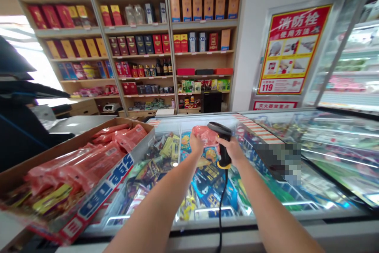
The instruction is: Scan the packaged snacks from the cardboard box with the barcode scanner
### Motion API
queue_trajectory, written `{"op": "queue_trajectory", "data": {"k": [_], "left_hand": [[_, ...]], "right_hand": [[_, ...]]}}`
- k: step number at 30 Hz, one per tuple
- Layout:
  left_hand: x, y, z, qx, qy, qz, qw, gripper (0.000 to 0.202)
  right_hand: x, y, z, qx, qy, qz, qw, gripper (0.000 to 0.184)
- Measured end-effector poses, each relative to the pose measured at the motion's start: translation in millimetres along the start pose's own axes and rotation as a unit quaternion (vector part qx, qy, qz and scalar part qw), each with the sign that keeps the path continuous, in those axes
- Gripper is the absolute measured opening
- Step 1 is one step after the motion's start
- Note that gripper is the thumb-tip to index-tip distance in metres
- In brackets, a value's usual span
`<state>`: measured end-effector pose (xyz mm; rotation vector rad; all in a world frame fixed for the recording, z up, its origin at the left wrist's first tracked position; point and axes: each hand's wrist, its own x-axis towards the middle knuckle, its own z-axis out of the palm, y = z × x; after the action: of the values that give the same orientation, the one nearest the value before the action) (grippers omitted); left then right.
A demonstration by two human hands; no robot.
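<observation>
Over the glass-topped freezer (166, 120), my left hand (196, 144) pinches the left edge of a pink plastic packet (205, 135). My right hand (231, 148) is wrapped round the grip of a black barcode scanner (224, 152), which stands upright with its head on top. The scanner head overlaps the right part of the packet, so I cannot tell whether they touch. From the yellow-ringed base of the scanner a black cable (222, 205) runs down toward me. Beneath the hands, colourful packaged goods (210, 174) show inside the freezer.
On the left, an open cardboard box (111, 192) holds several pink packets (85, 166). Dark equipment (17, 99) stands beyond it. Shelves (133, 56) of boxed goods line the back wall. A red poster (294, 51) hangs right, near a glass-fronted cooler (349, 75).
</observation>
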<state>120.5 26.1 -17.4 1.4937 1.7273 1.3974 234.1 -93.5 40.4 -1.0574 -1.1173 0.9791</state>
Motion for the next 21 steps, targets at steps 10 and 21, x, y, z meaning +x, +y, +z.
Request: {"op": "queue_trajectory", "data": {"k": [10, 21], "left_hand": [[23, -15, -95.9, -0.014, 0.039, 0.044, 0.998, 0.008], [91, 0, -307.8, 0.284, 0.086, -0.013, 0.955, 0.029]], "right_hand": [[-3, 19, 16, -0.013, -0.053, 0.025, 0.998, 0.027], [-12, -14, 120, 0.014, -0.167, 0.008, 0.986, 0.025]]}}
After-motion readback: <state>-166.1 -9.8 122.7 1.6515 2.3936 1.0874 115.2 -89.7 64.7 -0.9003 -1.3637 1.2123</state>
